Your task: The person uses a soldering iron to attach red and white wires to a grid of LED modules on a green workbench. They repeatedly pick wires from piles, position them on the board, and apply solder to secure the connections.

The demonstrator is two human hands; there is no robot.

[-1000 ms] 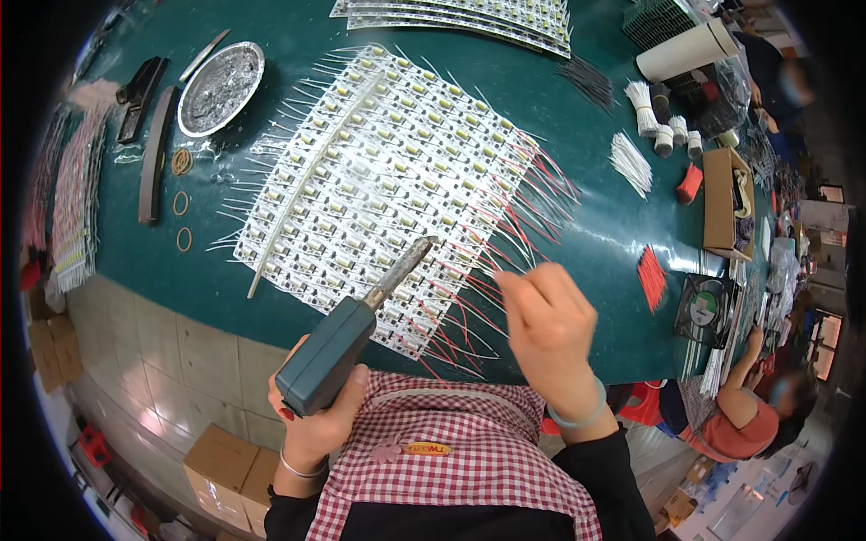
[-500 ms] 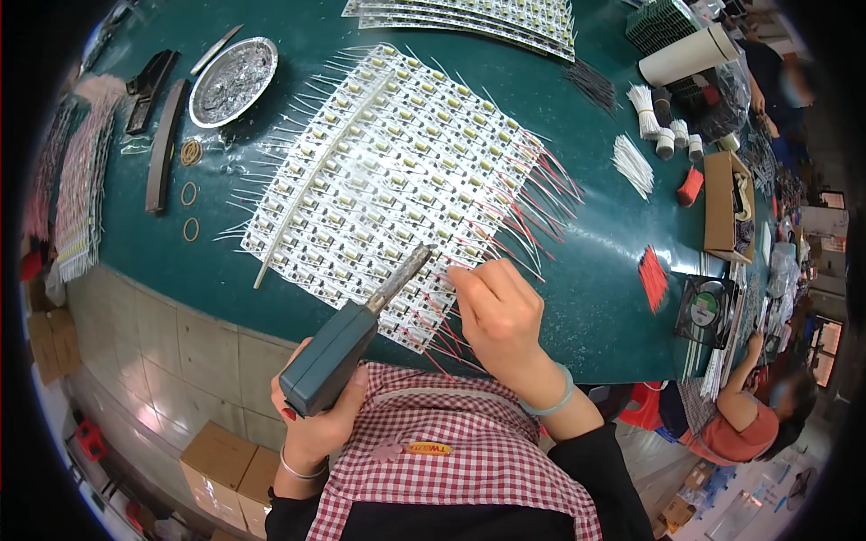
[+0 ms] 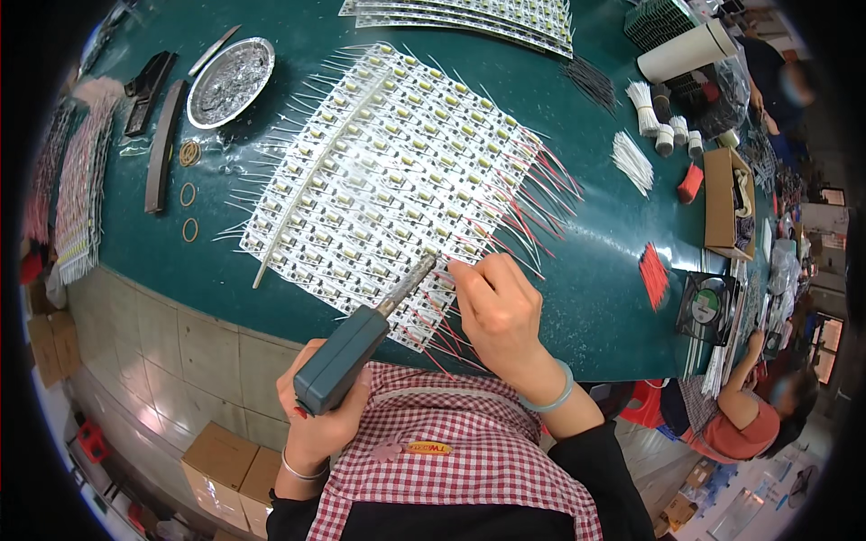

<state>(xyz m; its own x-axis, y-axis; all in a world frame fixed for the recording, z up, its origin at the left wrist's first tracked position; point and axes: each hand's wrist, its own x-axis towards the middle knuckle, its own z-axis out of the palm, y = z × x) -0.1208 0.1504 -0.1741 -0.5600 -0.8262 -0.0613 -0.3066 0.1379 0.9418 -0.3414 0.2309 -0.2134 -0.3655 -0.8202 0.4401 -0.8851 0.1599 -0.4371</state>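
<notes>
My left hand [image 3: 323,404] is wrapped round the dark green body of a soldering gun [image 3: 340,362]. Its metal barrel points up and to the right, with the tip over the lower right part of a panel of white circuit boards [image 3: 361,171]. Close by the tip is my right hand [image 3: 502,311], closed, thumb and forefinger pinched at the panel's right side. What the pinch holds is too small to make out. Thin red and white wires [image 3: 539,203] stick out along that side, and white ones along the left. A pale strip [image 3: 317,185] lies across the panel.
A metal bowl [image 3: 264,56] of grey scraps stands at the back left, beside a dark bar [image 3: 165,149] and rubber bands [image 3: 188,195]. More panels [image 3: 469,20] lie at the back. Wire bundles [image 3: 632,164] and a cardboard box [image 3: 720,203] are on the right, near two people.
The soldering gun has shifted slightly right and down with my left hand, its tip now closer to my right fingers. My right hand has barely moved.
</notes>
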